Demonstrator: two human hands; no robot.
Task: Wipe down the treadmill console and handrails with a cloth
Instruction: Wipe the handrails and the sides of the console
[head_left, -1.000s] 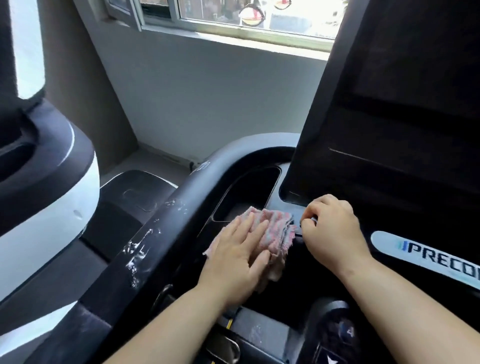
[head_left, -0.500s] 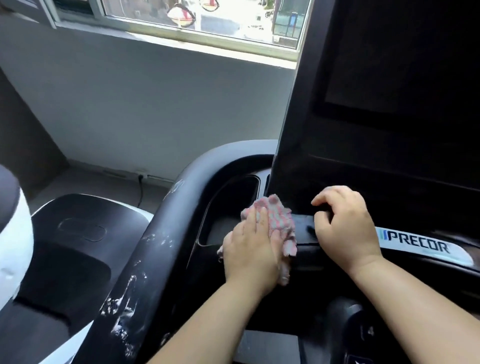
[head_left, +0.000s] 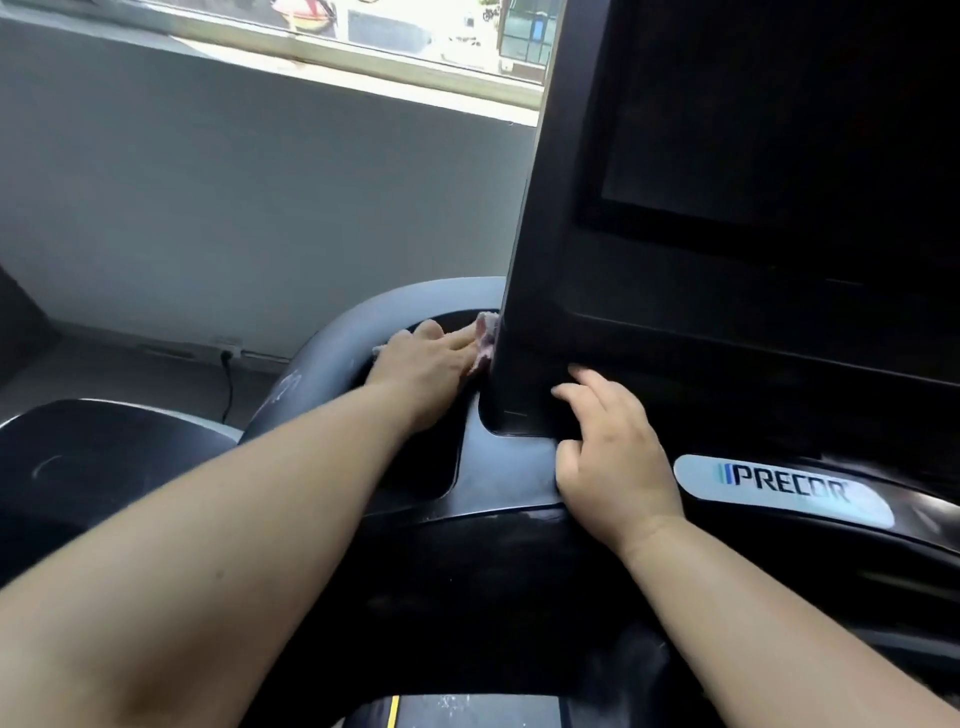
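Grey wall (head_left: 234, 182) and a bright window (head_left: 415, 31) fill the background behind a black Precor treadmill. Its pink cloth (head_left: 485, 338) shows only as a small bunch pressed against the left edge of the console's upright display panel (head_left: 727, 208). It sits low down, where the panel meets the curved handrail (head_left: 332, 343), and most of it is hidden under the fingers.

The left hand (head_left: 421, 364) lies flat over the cloth with fingers stretched straight toward the panel. It seems to press rather than grip, though whether the thumb tucks round the fabric cannot be told from here. The right hand (head_left: 613, 457) rests at the panel's lower left corner. Its fingers are loosely bent, the tips touch the panel's dark face, and it holds nothing.

Just right of that hand, below the panel, sits the pale oval PRECOR badge (head_left: 779, 488). Left of the panel's foot, under the left forearm, is a dark recessed tray (head_left: 415, 467). Farther left of the panel stands a neighbouring machine (head_left: 104, 447), black with a white edge, and a black cord (head_left: 228, 387) hangs from a wall socket beyond it.
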